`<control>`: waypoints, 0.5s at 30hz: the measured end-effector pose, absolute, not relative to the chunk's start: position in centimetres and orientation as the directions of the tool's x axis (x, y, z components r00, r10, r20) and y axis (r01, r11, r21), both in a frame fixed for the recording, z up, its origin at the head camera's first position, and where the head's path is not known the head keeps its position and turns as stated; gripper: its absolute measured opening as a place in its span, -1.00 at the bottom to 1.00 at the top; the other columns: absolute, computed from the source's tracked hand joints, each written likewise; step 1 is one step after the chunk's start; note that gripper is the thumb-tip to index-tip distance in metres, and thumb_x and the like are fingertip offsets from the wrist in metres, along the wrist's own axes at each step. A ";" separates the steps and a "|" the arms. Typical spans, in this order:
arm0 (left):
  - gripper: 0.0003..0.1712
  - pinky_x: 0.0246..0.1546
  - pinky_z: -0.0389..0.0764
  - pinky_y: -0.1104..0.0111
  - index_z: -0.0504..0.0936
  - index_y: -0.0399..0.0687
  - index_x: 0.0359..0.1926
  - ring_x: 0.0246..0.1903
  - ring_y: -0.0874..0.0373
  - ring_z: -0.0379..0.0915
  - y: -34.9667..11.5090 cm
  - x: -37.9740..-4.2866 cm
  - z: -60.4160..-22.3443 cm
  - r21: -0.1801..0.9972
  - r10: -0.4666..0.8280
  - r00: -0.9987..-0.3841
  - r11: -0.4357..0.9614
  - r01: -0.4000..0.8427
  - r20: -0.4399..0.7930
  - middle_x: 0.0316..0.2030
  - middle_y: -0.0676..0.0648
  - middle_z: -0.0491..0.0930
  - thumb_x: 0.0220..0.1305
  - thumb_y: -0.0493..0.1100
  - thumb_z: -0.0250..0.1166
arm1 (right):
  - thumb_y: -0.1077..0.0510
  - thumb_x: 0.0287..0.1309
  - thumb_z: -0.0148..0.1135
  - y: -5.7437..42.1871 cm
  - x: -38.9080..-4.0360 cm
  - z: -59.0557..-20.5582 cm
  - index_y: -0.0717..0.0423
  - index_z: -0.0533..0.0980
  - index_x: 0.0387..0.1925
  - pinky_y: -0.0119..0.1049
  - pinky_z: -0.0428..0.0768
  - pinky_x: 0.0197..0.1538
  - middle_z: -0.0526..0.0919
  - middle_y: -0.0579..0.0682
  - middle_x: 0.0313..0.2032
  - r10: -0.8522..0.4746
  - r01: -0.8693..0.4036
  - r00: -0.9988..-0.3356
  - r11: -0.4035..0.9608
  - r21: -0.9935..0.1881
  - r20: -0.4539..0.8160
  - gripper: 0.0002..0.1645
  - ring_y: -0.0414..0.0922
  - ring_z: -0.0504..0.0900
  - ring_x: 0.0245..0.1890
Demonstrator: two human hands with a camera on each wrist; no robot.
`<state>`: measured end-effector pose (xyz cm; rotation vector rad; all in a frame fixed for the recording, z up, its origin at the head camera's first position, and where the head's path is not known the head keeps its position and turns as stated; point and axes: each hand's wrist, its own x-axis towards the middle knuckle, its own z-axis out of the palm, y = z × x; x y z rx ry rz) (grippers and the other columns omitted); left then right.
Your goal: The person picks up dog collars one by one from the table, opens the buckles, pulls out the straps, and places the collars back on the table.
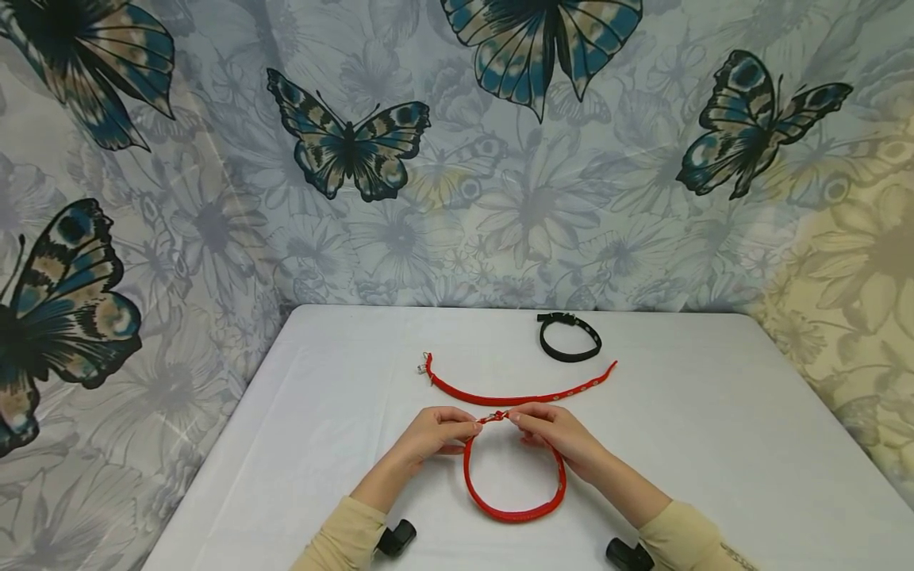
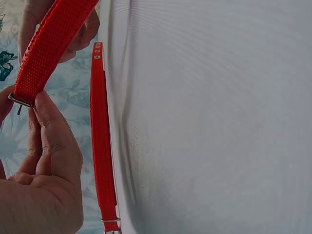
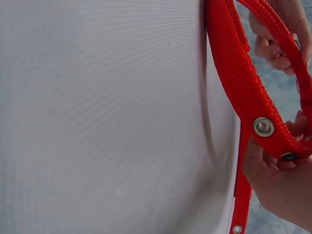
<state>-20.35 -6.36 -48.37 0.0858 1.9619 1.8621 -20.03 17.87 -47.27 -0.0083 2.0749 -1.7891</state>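
A red webbing collar [image 1: 516, 516] is bent into a loop between my two hands, over the near middle of the table. My left hand [image 1: 435, 432] pinches its buckle end; the small metal buckle [image 2: 20, 101] shows at the fingertips in the left wrist view. Opposite it, my right hand [image 1: 557, 434] pinches the strap end, and the two ends meet at the top of the loop. Metal eyelets [image 3: 263, 126] run along the strap in the right wrist view. Just beyond my hands lies a second red collar [image 1: 514, 402], unbuckled and stretched in a shallow curve.
Farther back on the white table [image 1: 343, 349] lies a black collar [image 1: 567, 357], fastened into a ring. A butterfly-patterned cloth [image 1: 457, 238] hangs behind the table and along its sides. Black wrist cameras [image 1: 396, 538] sit at both sleeves.
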 end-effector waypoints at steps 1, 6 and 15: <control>-0.73 -0.24 0.66 0.30 0.72 -0.19 -0.23 -0.33 0.18 0.61 -6.3 -20.3 -48.4 0.965 0.337 -0.905 0.093 -0.245 -0.262 -0.34 -0.08 0.71 0.14 -0.08 0.43 | -0.09 0.23 0.30 17.8 -20.0 -47.2 0.22 0.58 0.01 -0.26 0.61 0.00 0.62 0.08 -0.08 -0.264 0.244 -0.921 0.185 -0.952 -0.287 -0.50 -0.03 0.56 -0.10; -0.73 -0.23 0.66 0.27 0.72 -0.19 -0.22 -0.32 0.18 0.60 -6.4 -20.3 -48.3 0.966 0.345 -0.902 0.089 -0.244 -0.259 -0.32 -0.10 0.71 0.15 -0.08 0.43 | -0.07 0.24 0.29 17.7 -20.2 -47.4 0.20 0.59 0.01 -0.22 0.61 0.01 0.63 0.07 -0.04 -0.276 0.238 -0.918 0.193 -0.952 -0.285 -0.53 -0.03 0.54 -0.08; -0.70 -0.23 0.65 0.28 0.73 -0.16 -0.15 -0.32 0.19 0.60 -6.5 -20.3 -48.3 0.965 0.348 -0.900 0.102 -0.243 -0.263 -0.24 -0.20 0.71 0.16 -0.06 0.42 | -0.05 0.28 0.25 17.9 -20.2 -47.3 0.25 0.56 0.09 -0.21 0.59 0.05 0.61 0.13 0.06 -0.309 0.220 -0.911 0.192 -0.956 -0.272 -0.48 -0.02 0.54 0.02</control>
